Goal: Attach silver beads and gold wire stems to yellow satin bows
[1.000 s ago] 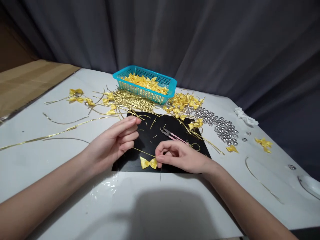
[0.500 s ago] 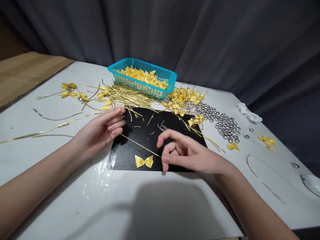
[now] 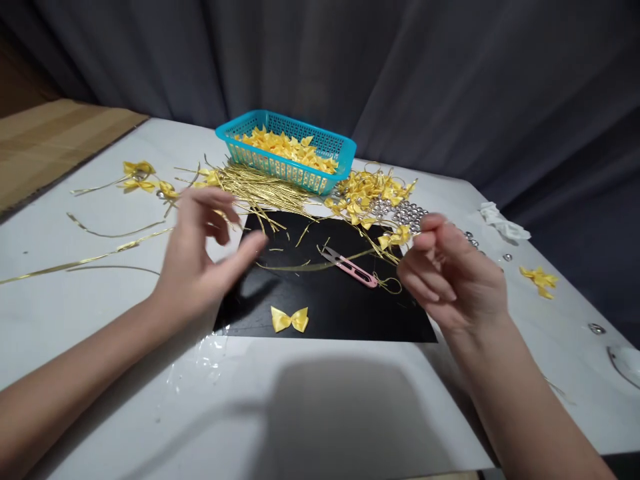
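Note:
My left hand (image 3: pixel 203 250), a little blurred, is open with thumb and fingers apart at the left edge of the black mat (image 3: pixel 330 320). My right hand (image 3: pixel 453 270) is raised at the mat's right side, its thumb and forefinger pinched together. From that pinch a gold cord (image 3: pixel 310 267), smeared by motion, trails leftward over the mat; its free end lies near my left thumb. A yellow ribbon bow (image 3: pixel 290 319) rests at the mat's front. Pink-handled thread snips (image 3: pixel 354 269) lie in the middle of the mat, below the cord.
Behind the mat stands a blue basket (image 3: pixel 287 164) filled with yellow bows. Cut gold cords (image 3: pixel 265 189) are piled before it. Bows with cords (image 3: pixel 367 190) and silver beads (image 3: pixel 410 215) spread to the right. A white cloth piece (image 3: pixel 503 223) lies farther right.
My left hand has let go of the cord and opened. My right hand has moved right and up, drawing the cord along and uncovering the snips.

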Available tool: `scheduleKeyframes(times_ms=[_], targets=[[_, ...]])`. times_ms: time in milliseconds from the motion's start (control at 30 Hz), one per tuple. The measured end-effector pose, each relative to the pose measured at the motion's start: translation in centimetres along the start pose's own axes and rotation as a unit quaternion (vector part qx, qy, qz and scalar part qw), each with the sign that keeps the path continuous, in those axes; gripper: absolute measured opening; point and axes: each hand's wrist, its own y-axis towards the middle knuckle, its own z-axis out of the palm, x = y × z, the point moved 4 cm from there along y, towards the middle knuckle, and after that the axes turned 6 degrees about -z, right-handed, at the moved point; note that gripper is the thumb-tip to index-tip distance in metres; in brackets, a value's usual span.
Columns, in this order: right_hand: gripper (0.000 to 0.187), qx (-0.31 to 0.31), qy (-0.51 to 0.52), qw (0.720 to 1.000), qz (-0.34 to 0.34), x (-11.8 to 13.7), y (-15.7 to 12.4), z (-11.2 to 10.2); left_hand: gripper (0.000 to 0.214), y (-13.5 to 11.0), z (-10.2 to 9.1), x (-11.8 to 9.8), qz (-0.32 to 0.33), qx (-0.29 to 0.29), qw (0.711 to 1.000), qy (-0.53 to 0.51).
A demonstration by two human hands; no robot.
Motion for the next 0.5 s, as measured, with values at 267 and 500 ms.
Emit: scheduleKeyframes(times_ms=[267, 500], targets=[[0.01, -0.087, -0.013, 0.993, -0.079, 1.0, 0.5, 0.2, 0.019, -2.3, 3.8, 0.6, 0.061, 0.418, 0.897, 0.127], [0.008, -0.058, -0.16, 0.976, -0.134, -0.5, -1.5, 4.6, 0.021, -2.9, 4.6, 1.7, -0.228, 0.348, 0.907, -0.07]])
